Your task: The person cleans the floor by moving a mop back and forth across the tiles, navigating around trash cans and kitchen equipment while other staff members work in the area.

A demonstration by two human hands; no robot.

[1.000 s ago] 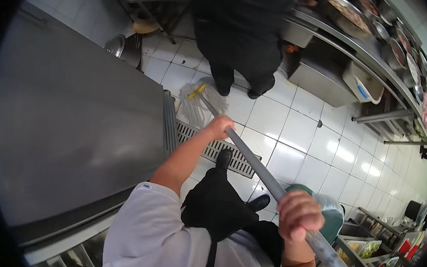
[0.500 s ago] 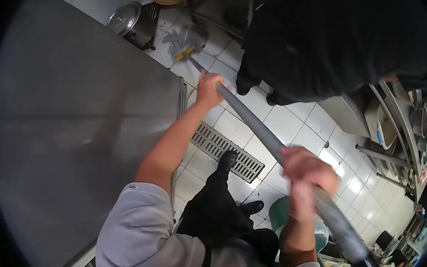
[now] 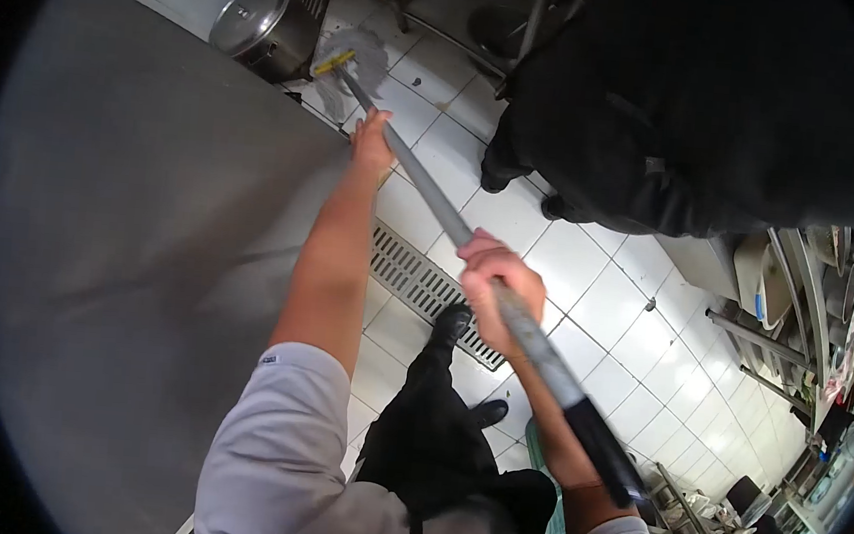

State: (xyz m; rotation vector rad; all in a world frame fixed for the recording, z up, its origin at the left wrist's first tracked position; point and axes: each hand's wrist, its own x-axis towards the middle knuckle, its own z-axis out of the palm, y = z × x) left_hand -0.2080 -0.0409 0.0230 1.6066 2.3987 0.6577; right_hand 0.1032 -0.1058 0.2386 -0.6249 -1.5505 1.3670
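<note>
A mop with a long grey handle point(image 3: 433, 195) runs diagonally across the view, its black grip end at the lower right. My left hand point(image 3: 371, 140) is closed around the handle near the mop head. Farther up the handle, my right hand point(image 3: 502, 285) is wrapped round it, a short way from the black end. The grey string mop head point(image 3: 363, 59), with a yellow clamp, lies on the white tiled floor point(image 3: 440, 156) beside a lidded metal pot point(image 3: 283, 30).
A large grey metal surface point(image 3: 148, 245) fills the left. A person in black point(image 3: 700, 108) stands at the upper right. A floor drain grate point(image 3: 412, 271) lies by my foot. Shelves with pans point(image 3: 836, 289) line the right, and a green bin point(image 3: 543, 452) is partly hidden below.
Both hands and the mop have moved up and left, the right hand the most. The mop head is now closer to the pot. The person in black has shifted slightly right in view.
</note>
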